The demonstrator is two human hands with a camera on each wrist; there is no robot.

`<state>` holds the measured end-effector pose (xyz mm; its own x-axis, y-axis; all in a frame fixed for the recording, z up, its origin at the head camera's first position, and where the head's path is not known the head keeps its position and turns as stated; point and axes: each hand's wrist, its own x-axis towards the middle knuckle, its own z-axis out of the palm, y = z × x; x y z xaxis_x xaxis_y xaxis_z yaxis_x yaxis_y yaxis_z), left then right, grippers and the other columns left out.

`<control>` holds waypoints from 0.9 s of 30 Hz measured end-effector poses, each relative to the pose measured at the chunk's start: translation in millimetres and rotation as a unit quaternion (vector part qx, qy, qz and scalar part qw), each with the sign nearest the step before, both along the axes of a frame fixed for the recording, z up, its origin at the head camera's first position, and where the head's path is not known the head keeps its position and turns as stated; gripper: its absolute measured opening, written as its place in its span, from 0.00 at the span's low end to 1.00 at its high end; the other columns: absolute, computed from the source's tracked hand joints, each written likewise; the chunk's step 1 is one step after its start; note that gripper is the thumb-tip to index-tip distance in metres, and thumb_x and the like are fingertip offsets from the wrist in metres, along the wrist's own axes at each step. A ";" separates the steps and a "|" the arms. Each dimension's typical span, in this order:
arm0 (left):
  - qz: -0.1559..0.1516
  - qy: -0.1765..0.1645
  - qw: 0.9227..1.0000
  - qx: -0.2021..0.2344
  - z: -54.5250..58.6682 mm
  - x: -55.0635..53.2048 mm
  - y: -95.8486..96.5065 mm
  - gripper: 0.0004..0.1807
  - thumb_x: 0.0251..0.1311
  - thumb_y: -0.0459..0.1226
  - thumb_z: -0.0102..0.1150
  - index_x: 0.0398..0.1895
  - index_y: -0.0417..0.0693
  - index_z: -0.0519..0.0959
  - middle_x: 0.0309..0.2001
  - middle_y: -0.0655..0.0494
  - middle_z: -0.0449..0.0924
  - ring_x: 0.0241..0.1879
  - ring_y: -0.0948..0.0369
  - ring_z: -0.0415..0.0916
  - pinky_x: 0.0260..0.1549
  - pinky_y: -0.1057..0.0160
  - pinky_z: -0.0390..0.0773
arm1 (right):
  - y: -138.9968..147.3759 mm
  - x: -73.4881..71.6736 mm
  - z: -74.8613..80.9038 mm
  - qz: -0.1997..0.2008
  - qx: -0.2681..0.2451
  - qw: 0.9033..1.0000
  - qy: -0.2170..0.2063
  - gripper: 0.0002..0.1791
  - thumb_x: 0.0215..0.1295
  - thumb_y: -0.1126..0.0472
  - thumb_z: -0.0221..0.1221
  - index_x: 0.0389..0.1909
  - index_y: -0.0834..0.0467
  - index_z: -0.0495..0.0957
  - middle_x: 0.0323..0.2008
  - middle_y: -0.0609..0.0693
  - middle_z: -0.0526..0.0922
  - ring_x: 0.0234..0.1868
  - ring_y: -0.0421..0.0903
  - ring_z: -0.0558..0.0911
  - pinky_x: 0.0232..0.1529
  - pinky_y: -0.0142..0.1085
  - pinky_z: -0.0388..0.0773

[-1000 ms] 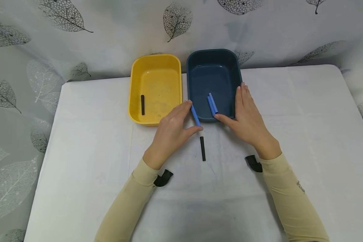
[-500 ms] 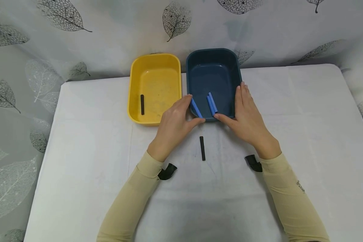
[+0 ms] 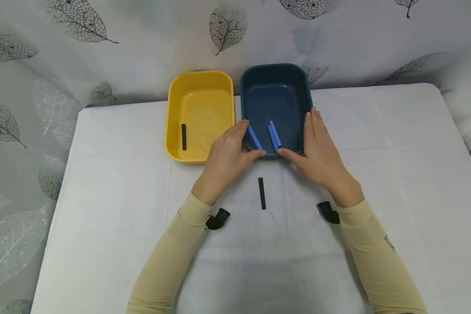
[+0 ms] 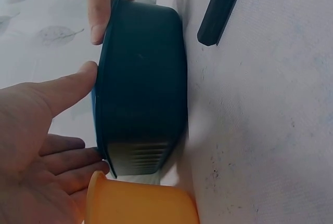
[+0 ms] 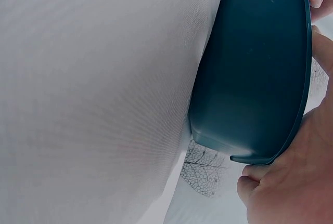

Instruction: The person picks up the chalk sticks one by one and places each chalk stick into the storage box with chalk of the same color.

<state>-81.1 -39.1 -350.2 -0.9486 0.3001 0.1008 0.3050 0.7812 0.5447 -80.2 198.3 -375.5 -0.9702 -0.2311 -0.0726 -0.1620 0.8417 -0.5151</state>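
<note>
My left hand (image 3: pixel 229 152) is at the near left corner of the dark blue tray (image 3: pixel 278 102), holding a slim blue stick (image 3: pixel 255 138) lengthwise between thumb and fingertips. In the left wrist view its thumb and fingers (image 4: pixel 78 169) come right to the tray's rim; the stick is mostly hidden there. Two more blue sticks (image 3: pixel 274 135) lie side by side in the tray. My right hand (image 3: pixel 322 157) rests along the tray's right side, fingers straight and thumb at the near rim. In the right wrist view this hand (image 5: pixel 302 167) touches the rim from outside.
To the left stands a yellow tray (image 3: pixel 216 93) with one black stick (image 3: pixel 184 137) inside. Another black stick (image 3: pixel 262 193) lies on the white tablecloth (image 3: pixel 114 174) in front of the trays. A leaf-patterned curtain (image 3: pixel 161 35) hangs behind the table.
My left hand has moved the blue stick forward, from over the tray's near left edge to inside its corner. The right hand stays at the tray's side.
</note>
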 end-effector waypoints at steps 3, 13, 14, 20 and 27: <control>0.000 -0.001 1.000 -0.001 0.6 -0.1 0.0 0.45 0.56 0.49 0.75 0.72 0.34 0.69 0.72 0.41 0.71 0.71 0.51 0.71 0.69 0.54 0.72 | 0.0 0.0 0.1 0.000 0.001 1.000 0.000 0.62 0.69 0.32 0.56 0.79 0.66 0.29 0.81 0.61 0.25 0.83 0.59 0.32 0.81 0.58 0.40; -0.003 -0.002 1.000 0.002 0.8 -0.5 -0.2 0.46 0.56 0.49 0.75 0.72 0.34 0.68 0.72 0.41 0.71 0.71 0.50 0.71 0.70 0.53 0.72 | 0.0 0.1 0.0 -0.001 0.004 1.000 -0.001 0.62 0.69 0.32 0.55 0.79 0.67 0.29 0.81 0.61 0.25 0.83 0.59 0.32 0.81 0.58 0.40; -0.003 -0.003 1.000 0.002 1.0 -0.4 -0.2 0.46 0.56 0.49 0.75 0.72 0.34 0.68 0.72 0.41 0.71 0.71 0.50 0.71 0.70 0.53 0.72 | -0.1 0.1 -0.1 -0.001 0.005 1.000 -0.001 0.62 0.69 0.32 0.55 0.79 0.67 0.29 0.81 0.61 0.26 0.83 0.59 0.32 0.82 0.58 0.40; -0.001 -0.007 1.000 0.005 -0.6 0.5 -1.3 0.45 0.57 0.49 0.75 0.72 0.35 0.68 0.72 0.42 0.71 0.72 0.50 0.70 0.71 0.53 0.70 | -0.7 0.3 0.3 -0.003 0.005 1.000 0.000 0.62 0.69 0.33 0.57 0.79 0.67 0.30 0.81 0.61 0.26 0.83 0.59 0.32 0.81 0.58 0.40; -0.003 0.013 1.000 0.017 -1.9 7.1 -6.7 0.44 0.58 0.49 0.74 0.72 0.35 0.69 0.72 0.43 0.71 0.72 0.51 0.70 0.71 0.54 0.71 | -0.9 0.8 1.1 -0.004 0.002 1.000 -0.004 0.62 0.69 0.34 0.57 0.80 0.67 0.29 0.82 0.61 0.26 0.83 0.58 0.32 0.81 0.58 0.40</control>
